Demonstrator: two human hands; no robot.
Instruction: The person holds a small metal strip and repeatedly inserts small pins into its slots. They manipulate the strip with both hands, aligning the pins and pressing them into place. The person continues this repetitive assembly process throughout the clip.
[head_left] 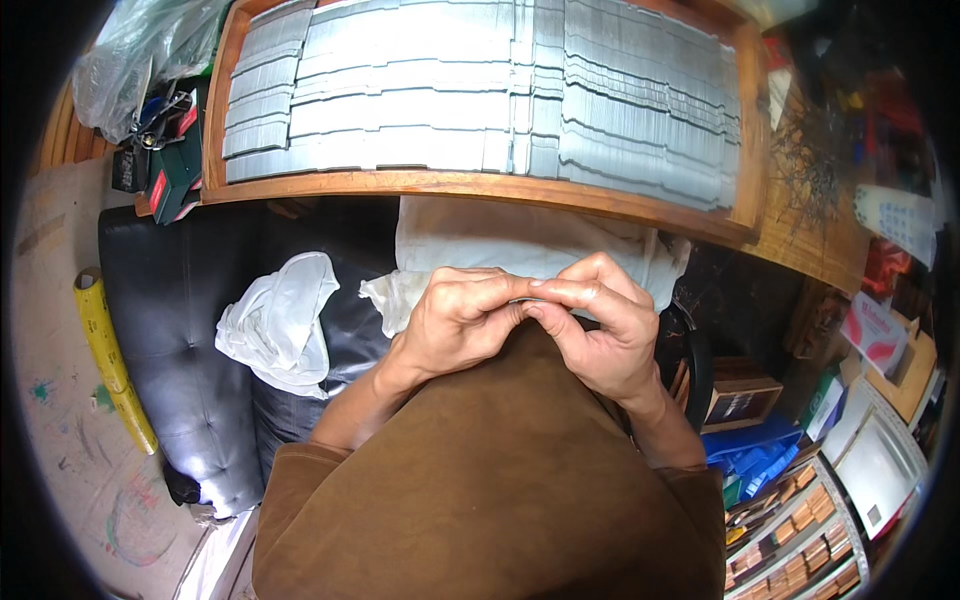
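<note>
My left hand (462, 318) and my right hand (607, 325) meet in front of my brown shirt (490, 470). Thumbs and forefingers of both are pinched together, tip to tip. A thin dark sliver shows between the fingertips, too small and covered to name. Beyond the hands stands a wooden tray (400, 183) filled with tightly packed rows of thin grey metal-looking pieces (400, 90). Under its near side lies a pale cloth (480, 240), and a crumpled whitish cloth (390, 295) sits just left of my left hand.
A white cloth (285, 325) rests on a black tufted seat (180, 330) to the left. A yellow roll (112, 360) stands by the wall. Dark green boxes (180, 170) and a clear plastic bag (130, 75) flank the tray. At right are a blue bag (755, 455) and a rack of wooden pieces (800, 530).
</note>
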